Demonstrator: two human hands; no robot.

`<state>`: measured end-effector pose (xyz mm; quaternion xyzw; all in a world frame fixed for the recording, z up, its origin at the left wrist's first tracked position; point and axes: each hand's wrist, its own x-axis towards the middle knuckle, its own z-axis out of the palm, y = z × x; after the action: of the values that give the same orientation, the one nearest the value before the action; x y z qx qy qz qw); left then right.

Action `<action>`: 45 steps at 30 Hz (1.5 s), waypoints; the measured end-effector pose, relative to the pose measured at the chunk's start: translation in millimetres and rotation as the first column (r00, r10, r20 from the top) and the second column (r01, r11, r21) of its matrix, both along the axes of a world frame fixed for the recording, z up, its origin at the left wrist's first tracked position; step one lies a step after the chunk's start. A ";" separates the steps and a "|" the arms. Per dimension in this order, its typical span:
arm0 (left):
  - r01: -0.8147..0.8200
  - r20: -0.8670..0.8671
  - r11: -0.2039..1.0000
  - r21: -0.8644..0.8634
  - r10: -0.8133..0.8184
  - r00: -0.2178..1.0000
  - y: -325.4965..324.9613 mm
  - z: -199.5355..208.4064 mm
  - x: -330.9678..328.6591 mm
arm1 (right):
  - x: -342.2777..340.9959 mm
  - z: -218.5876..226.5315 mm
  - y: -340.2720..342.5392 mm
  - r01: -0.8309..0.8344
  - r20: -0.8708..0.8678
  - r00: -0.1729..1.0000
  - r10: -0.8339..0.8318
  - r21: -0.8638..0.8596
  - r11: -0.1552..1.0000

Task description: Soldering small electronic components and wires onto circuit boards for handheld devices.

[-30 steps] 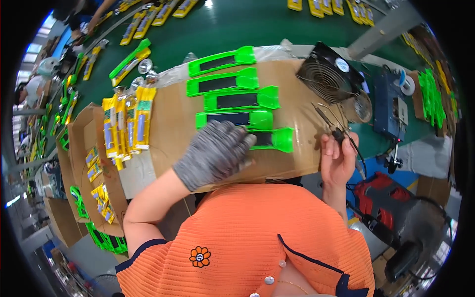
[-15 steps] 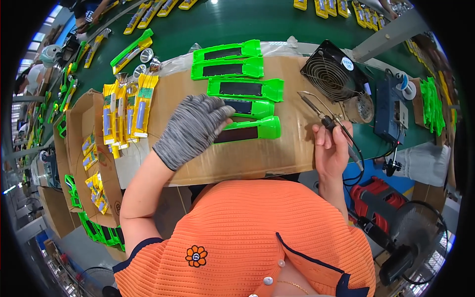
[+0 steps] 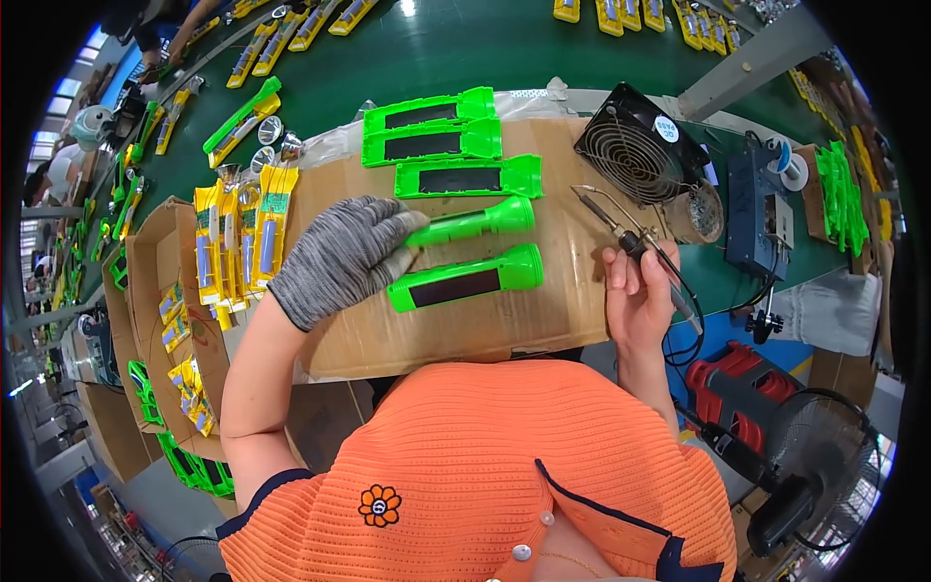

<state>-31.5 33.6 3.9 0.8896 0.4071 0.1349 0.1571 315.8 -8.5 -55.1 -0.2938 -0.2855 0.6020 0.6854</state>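
In a grey knitted glove, my left hand [image 3: 344, 257] grips the tail end of a green flashlight shell [image 3: 480, 222] over the cardboard. That shell is tipped on its side, its dark panel mostly turned out of sight. Nearer me lies another green shell [image 3: 522, 268], black panel up. Three more, the closest being a green shell [image 3: 525, 177], lie in a row beyond. My bare right hand [image 3: 642, 306] is closed round a soldering iron [image 3: 632, 242] with a thin metal guide tube, its tip pointing up and left, apart from the shells.
Yellow flashlight inserts [image 3: 242, 238] are stacked at the left beside a cardboard box [image 3: 155, 238]. A black fan [image 3: 640, 145] and a round tin [image 3: 700, 215] stand at the back right, near a blue soldering station [image 3: 756, 228]. Beyond runs a green conveyor [image 3: 436, 53].
My left hand has taken hold of the second-nearest shell and tipped it, so its panel has turned from view. My right hand keeps the soldering iron in nearly the same pose.
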 end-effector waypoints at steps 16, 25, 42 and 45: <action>0.054 -0.228 0.976 0.213 -0.004 0.974 -52.0 -13.8 50.5 | 2.6 -3.6 -0.7 -0.011 0.008 1.000 0.011 0.002 1.000; 0.225 -0.309 0.929 0.295 -0.130 0.942 -46.6 -11.6 35.6 | 2.9 -2.1 -2.0 -0.023 -0.029 0.999 0.024 0.034 0.999; -0.485 0.316 0.865 0.127 0.428 0.847 134.0 41.4 -65.7 | 0.6 -2.4 -2.0 0.036 -0.019 0.999 -0.037 -0.033 0.999; -0.571 -0.137 0.684 0.453 0.687 0.714 249.7 31.4 -141.1 | -2.3 0.2 -0.9 0.060 0.031 0.998 -0.060 -0.006 0.998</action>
<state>-172.6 283.3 35.3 0.7144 0.6752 0.1218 -0.1373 313.5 -9.3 -54.9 -0.3138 -0.2853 0.5775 0.6976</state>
